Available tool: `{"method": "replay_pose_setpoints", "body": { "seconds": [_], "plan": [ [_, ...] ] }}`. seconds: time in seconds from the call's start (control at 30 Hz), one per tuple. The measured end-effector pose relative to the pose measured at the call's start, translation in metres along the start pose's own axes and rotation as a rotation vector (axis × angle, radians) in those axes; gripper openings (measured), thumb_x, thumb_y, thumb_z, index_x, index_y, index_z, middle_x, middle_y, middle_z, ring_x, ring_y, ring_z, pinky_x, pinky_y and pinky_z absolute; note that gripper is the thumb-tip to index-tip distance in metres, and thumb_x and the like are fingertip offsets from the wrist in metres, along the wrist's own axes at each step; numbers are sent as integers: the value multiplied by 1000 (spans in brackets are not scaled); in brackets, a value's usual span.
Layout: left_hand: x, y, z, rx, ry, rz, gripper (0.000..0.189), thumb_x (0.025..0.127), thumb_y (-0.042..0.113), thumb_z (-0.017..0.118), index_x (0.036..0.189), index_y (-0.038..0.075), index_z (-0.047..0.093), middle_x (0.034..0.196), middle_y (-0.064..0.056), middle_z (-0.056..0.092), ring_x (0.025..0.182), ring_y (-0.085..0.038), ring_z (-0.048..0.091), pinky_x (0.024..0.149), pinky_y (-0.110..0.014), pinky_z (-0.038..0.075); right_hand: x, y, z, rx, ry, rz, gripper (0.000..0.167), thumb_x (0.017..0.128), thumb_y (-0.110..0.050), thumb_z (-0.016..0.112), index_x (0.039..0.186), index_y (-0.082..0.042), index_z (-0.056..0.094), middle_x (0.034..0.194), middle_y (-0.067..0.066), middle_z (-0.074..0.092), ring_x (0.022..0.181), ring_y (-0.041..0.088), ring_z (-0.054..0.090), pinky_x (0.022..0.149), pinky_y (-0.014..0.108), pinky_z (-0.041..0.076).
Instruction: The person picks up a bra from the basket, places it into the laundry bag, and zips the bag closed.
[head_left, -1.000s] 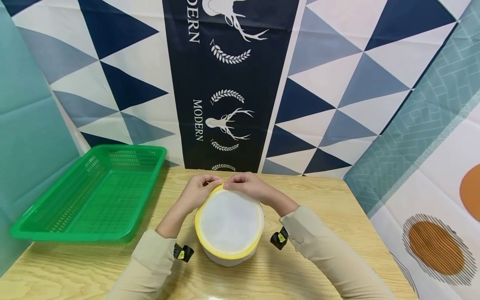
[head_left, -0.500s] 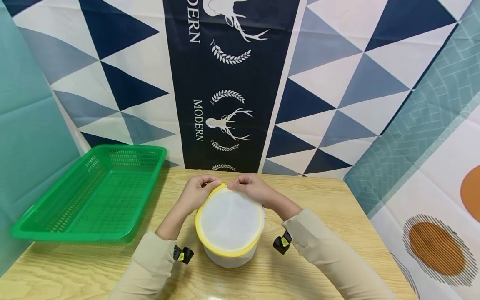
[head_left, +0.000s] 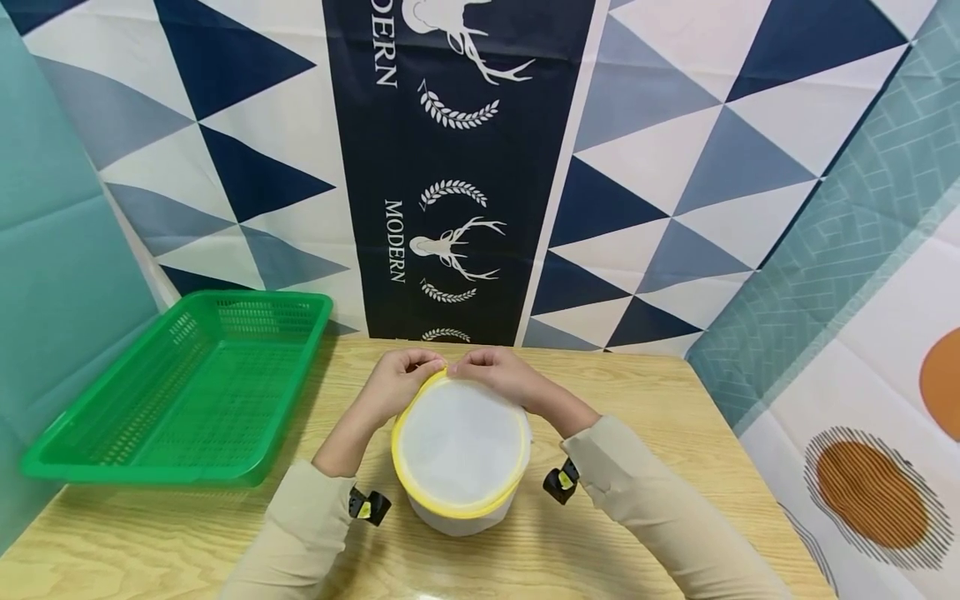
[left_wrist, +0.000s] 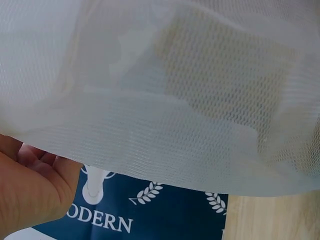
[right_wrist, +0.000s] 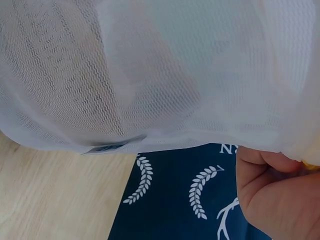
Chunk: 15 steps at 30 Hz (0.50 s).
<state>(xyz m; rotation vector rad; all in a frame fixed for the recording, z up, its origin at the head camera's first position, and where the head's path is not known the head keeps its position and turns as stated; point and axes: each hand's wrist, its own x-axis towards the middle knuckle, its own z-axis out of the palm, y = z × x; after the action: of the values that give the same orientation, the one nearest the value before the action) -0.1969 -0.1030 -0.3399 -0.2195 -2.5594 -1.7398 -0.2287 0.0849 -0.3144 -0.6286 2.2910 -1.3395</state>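
A round white mesh laundry bag with a yellow zipper edge stands on the wooden table, its flat top facing up. At the top's far side my left hand pinches the yellow edge between thumb and fingers. Right beside it, my right hand pinches the same edge, the two thumbs close together. Mesh side wall fills most of the left wrist view, partly covering the left fingers. In the right wrist view, the right fingers curl at a bit of yellow edge.
A green plastic basket with slotted walls stands at the left of the table. Behind the table hangs a patterned cloth with deer heads and triangles. Each sleeved wrist wears a small black camera mount.
My right hand shifts slightly right along the yellow edge, then comes back left beside the left thumb. The left hand keeps its pinch in place. The bag barely moves.
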Motion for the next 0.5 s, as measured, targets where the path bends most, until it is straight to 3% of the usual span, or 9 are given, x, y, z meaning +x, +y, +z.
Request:
{"method": "replay_pose_setpoints", "body": {
  "seconds": [0.2,0.5],
  "plan": [
    [1,-1,0,-10,-21,15,22,94,17,56,102,1,68,94,-13,67,74,-13,56,64,-20,49,1,1,1,-57,-6,-15,26,91,-29,60,99,-7,72,86,3,68,60,8,62,57,24,54],
    [-1,-3,0,-13,3,42,21,93,17,57,100,1,69,93,-13,67,73,-12,55,62,-20,48,1,4,4,-8,17,3,30,90,-32,61,96,-5,73,77,2,68,57,11,64,55,28,55]
  ]
}}
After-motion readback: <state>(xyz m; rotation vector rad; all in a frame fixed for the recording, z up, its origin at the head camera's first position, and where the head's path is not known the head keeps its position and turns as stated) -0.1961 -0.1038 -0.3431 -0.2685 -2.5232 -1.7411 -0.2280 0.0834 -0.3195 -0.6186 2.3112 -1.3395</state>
